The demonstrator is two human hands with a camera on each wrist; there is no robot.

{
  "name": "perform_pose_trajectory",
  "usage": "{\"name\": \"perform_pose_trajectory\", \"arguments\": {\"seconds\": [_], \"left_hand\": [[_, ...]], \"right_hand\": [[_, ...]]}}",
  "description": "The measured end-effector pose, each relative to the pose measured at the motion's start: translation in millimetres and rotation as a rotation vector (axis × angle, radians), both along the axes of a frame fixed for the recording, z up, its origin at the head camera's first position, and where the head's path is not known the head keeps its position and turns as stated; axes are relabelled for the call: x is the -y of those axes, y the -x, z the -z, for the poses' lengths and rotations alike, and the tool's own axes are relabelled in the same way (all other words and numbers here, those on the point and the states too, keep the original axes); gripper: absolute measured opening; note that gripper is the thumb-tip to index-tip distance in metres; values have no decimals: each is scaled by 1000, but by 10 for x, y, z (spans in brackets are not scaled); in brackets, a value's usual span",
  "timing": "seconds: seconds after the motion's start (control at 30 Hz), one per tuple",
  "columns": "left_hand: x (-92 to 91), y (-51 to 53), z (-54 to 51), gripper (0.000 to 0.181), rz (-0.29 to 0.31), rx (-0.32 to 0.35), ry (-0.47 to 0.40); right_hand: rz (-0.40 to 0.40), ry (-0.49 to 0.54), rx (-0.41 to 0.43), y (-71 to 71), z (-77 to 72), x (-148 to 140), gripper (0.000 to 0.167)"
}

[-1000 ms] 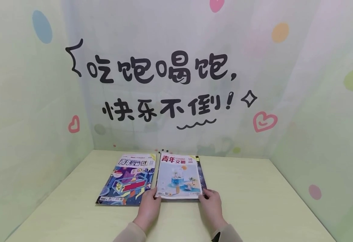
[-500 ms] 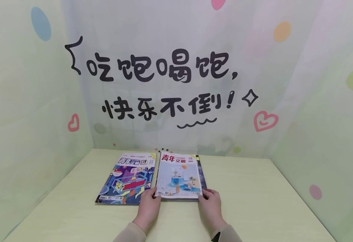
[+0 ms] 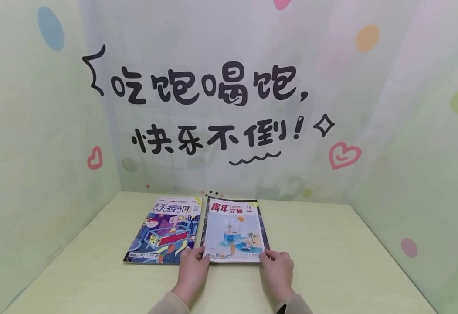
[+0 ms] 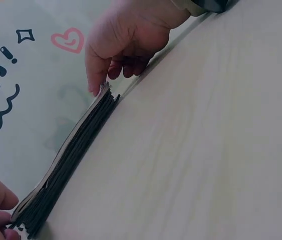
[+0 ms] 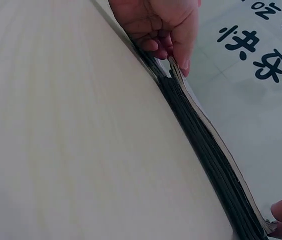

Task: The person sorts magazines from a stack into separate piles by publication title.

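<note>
A magazine (image 3: 232,231) with a pale blue beach-and-ice-pop cover tops a stack in the head view. Darker magazine edges (image 3: 266,239) show around it. My left hand (image 3: 192,270) pinches its near left corner, and my right hand (image 3: 277,271) pinches the near right corner. Seen edge-on in the left wrist view, the stack (image 4: 73,160) has a light, slightly bowed top layer between the two hands. From the right wrist, the fingers (image 5: 185,57) of the left hand hold the far end of that layer, with its thumb on top.
A purple magazine (image 3: 166,235) with a cartoon cover lies on the pale table (image 3: 330,257), just left of the stack. Behind stands a printed fabric wall (image 3: 221,179) with black lettering, and similar walls rise at both sides.
The top magazine has shifted slightly rightward and nearer, with both hands at its corners. More of the dark magazine beneath now shows at the left and far edges.
</note>
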State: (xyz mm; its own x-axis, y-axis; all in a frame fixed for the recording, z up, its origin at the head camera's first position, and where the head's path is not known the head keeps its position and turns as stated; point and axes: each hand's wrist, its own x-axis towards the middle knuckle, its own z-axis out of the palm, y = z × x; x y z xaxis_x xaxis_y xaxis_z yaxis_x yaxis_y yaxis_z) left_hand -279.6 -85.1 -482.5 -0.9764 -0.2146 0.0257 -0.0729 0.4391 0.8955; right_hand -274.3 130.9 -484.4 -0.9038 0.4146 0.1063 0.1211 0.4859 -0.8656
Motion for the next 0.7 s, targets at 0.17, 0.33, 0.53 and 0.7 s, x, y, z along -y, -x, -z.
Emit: {"name": "perform_pose_trajectory", "arguments": {"seconds": [0.17, 0.33, 0.53, 0.7], "left_hand": [[18, -63, -1, 39, -11, -19, -3], [22, -77, -4, 34, -1, -5, -1], [15, -69, 30, 34, 23, 11, -77], [-7, -65, 55, 47, 48, 27, -178]], "right_hand": [[-42, 45, 16, -51, -7, -36, 29], [-61, 101, 35, -66, -29, -46, 28], [-72, 279, 23, -48, 11, -22, 30], [-125, 376, 0, -58, 38, -15, 50]]}}
